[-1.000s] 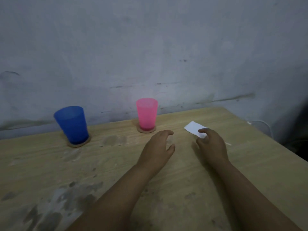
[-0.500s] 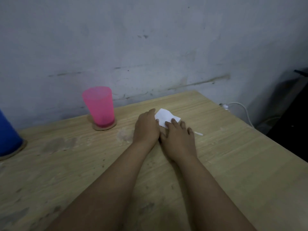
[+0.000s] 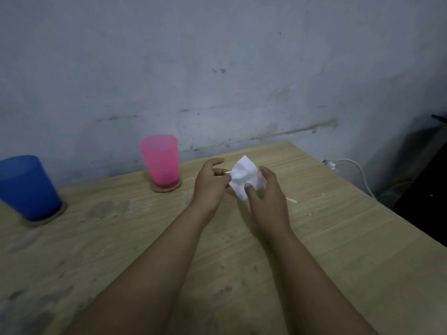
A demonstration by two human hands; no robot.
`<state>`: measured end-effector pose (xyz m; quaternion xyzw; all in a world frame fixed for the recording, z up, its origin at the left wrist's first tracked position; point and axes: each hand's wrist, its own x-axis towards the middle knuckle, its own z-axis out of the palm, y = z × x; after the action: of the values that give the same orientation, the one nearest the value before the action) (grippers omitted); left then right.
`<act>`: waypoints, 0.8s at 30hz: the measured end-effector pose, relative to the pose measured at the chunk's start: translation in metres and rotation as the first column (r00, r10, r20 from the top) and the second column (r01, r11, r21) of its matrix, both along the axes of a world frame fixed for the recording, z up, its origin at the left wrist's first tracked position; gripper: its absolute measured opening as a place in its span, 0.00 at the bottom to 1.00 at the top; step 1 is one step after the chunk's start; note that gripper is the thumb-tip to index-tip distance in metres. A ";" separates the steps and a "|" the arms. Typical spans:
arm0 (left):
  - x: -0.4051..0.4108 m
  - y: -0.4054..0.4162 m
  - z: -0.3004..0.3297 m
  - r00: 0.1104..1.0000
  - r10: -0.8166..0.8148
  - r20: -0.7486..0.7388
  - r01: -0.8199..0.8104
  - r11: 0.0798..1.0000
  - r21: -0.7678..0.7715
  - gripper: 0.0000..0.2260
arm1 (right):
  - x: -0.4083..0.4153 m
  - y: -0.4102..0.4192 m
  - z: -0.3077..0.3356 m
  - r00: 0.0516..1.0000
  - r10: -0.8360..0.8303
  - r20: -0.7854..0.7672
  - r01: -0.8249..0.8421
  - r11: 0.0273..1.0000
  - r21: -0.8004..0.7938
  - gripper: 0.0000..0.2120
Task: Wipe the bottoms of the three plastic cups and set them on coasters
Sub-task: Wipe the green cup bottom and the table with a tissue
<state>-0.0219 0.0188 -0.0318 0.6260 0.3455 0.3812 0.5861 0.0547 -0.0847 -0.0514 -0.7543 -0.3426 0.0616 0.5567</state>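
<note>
A white tissue (image 3: 245,177) is held up off the wooden table (image 3: 338,238) between both hands. My left hand (image 3: 211,184) pinches its left corner with thumb and fingers. My right hand (image 3: 266,197) grips its lower right side. A pink cup (image 3: 160,163) stands upright on a round coaster (image 3: 167,189) to the left of my hands. A blue cup (image 3: 26,187) stands on another coaster (image 3: 46,220) at the far left, partly cut by the frame edge. Only two cups are in view.
A grey wall (image 3: 217,68) rises right behind the table. A white cable (image 3: 355,172) hangs past the table's right edge, beside a dark object on the floor. A small white sliver (image 3: 292,200) lies on the table right of my right hand.
Both hands pressed on the tissue flat on the table half a second ago; now they have lifted it and hold it crumpled between them. The view has shifted a little left.
</note>
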 end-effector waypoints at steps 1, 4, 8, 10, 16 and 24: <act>-0.008 -0.002 0.005 1.000 -0.023 0.010 0.023 1.000 -0.001 0.18 | -0.001 -0.003 0.003 0.997 0.022 -0.074 -0.017 0.998 0.068 0.24; -0.037 -0.010 0.022 0.997 -0.079 -0.006 0.079 0.997 0.021 0.17 | -0.008 -0.013 0.013 0.957 0.148 -0.250 -0.106 0.979 0.173 0.23; -0.083 -0.025 0.041 0.995 -0.095 0.024 0.094 0.994 0.050 0.17 | -0.033 -0.029 0.030 0.891 0.284 -0.354 -0.223 0.954 0.202 0.12; -0.108 -0.036 0.048 0.996 -0.077 0.042 0.074 0.995 0.070 0.17 | -0.054 -0.036 0.040 0.852 0.365 -0.376 -0.308 0.929 0.204 0.07; -0.187 -0.073 0.062 0.997 0.009 0.078 -0.015 0.997 0.073 0.21 | -0.123 -0.052 0.061 0.772 0.493 -0.400 -0.434 0.870 0.235 0.05; -0.319 -0.096 0.071 0.982 0.160 0.103 -0.160 0.987 -0.007 0.23 | -0.242 -0.041 0.082 0.717 0.571 -0.400 -0.525 0.820 0.229 0.06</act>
<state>-0.3409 -0.0773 0.0395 0.5758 0.3636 0.4592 0.5704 -0.1871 -0.1259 0.0307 -0.5546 -0.4142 0.3796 0.6138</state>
